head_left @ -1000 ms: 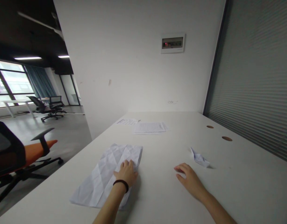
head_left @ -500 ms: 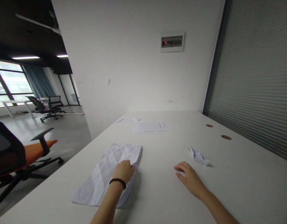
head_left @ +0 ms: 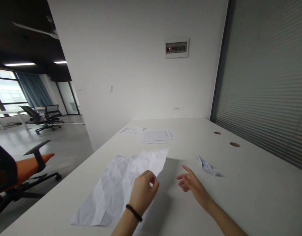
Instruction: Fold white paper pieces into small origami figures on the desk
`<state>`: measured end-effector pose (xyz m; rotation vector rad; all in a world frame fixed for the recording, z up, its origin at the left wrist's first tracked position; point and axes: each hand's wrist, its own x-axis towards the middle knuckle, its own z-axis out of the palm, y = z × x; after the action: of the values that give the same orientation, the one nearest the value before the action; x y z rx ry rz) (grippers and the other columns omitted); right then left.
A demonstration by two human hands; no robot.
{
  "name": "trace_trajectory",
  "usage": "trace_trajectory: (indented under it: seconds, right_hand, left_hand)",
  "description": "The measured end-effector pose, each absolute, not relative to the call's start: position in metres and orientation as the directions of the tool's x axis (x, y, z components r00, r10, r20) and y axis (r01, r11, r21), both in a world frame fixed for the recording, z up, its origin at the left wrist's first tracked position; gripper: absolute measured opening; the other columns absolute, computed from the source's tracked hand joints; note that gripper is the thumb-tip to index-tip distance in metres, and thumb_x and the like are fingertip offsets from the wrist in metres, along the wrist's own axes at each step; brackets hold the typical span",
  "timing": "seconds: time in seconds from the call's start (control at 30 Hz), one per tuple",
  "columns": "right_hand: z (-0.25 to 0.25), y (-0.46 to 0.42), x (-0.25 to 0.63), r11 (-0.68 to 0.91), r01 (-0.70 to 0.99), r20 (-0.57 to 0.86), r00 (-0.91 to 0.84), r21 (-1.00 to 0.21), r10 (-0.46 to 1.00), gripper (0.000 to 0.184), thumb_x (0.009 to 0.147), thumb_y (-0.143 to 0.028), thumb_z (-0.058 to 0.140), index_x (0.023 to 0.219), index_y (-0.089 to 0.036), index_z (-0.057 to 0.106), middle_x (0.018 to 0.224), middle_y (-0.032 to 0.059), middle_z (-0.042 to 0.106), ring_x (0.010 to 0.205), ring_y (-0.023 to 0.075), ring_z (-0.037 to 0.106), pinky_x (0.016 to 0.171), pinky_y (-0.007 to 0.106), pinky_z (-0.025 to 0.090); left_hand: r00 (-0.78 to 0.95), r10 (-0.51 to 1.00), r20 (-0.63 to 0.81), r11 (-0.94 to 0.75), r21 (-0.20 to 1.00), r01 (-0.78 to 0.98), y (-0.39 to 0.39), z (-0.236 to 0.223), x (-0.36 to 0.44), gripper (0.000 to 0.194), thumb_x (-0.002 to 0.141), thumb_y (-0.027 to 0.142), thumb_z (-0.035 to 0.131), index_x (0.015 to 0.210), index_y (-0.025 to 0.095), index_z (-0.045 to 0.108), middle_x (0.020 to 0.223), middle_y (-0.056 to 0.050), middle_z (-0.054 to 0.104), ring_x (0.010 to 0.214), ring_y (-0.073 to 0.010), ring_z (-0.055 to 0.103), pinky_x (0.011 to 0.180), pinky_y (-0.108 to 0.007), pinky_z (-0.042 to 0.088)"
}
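My left hand [head_left: 143,192] pinches a creased white paper sheet [head_left: 114,193] on a white table [head_left: 239,200].
The sheet's long axis runs from near left to far right, its pinched edge raised. My right hand [head_left: 190,183], half open with fingers spread, holds nothing, near a folded paper boat [head_left: 207,166].

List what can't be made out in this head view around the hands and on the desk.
- The creased white paper: the part under the left hand is hidden by that hand.
- The folded paper boat: too small to show its folds.
- The printed sheets: text too small to read.
- The wall panel: markings too small to read.
- The orange office chair: cut off by the left edge.
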<state>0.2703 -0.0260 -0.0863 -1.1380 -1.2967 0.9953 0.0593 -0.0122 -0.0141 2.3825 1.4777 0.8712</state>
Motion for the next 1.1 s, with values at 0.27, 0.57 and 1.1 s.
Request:
trace_trajectory:
  seconds: [0.27, 0.57, 1.1]
  right_hand:
    - [-0.097, -0.017, 0.272, 0.166, -0.098, 0.157, 0.091, -0.981, 0.983, 0.086, 0.068, -0.029, 0.054, 0.134, -0.021, -0.002, 0.094, 0.0074, 0.064, 0.078, 0.0189, 0.061, 0.068, 0.034, 0.047]
    - [-0.099, -0.006, 0.323, 0.048, 0.785, 0.364, 0.232, -0.618, 0.902, 0.045, 0.069, -0.015, 0.036, 0.109, -0.016, 0.055, 0.104, 0.0103, 0.058, 0.103, 0.0226, 0.051, 0.091, 0.038, 0.038]
    - [-0.102, -0.025, 0.286, 0.122, 0.979, 0.15, -0.098, -0.166, 0.984, 0.059, 0.081, -0.06, 0.022, 0.131, -0.028, 0.028, 0.141, 0.0093, 0.021, 0.129, 0.0261, 0.015, 0.102, 0.05, 0.013]
  left_hand:
    - [0.801, 0.542, 0.253, -0.815, 0.39, 0.428, -0.038, -0.041, 0.09, 0.018, 0.072, 0.021, 0.056, 0.09, 0.023, 0.059, 0.093, 0.0, 0.059, 0.083, -0.0154, 0.054, 0.075, -0.023, 0.042]
    - [0.634, 0.702, 0.325, -0.711, 0.262, 0.653, 0.002, -0.049, 0.059, 0.041, 0.076, 0.027, 0.05, 0.116, 0.026, 0.047, 0.13, -0.005, 0.039, 0.118, -0.0234, 0.035, 0.099, -0.042, 0.027]
    - [0.481, 0.861, 0.163, -0.508, 0.276, 0.816, 0.007, -0.067, 0.062, 0.047, 0.077, 0.039, 0.046, 0.12, 0.021, 0.046, 0.13, -0.01, 0.038, 0.12, -0.0283, 0.03, 0.099, -0.044, 0.023]
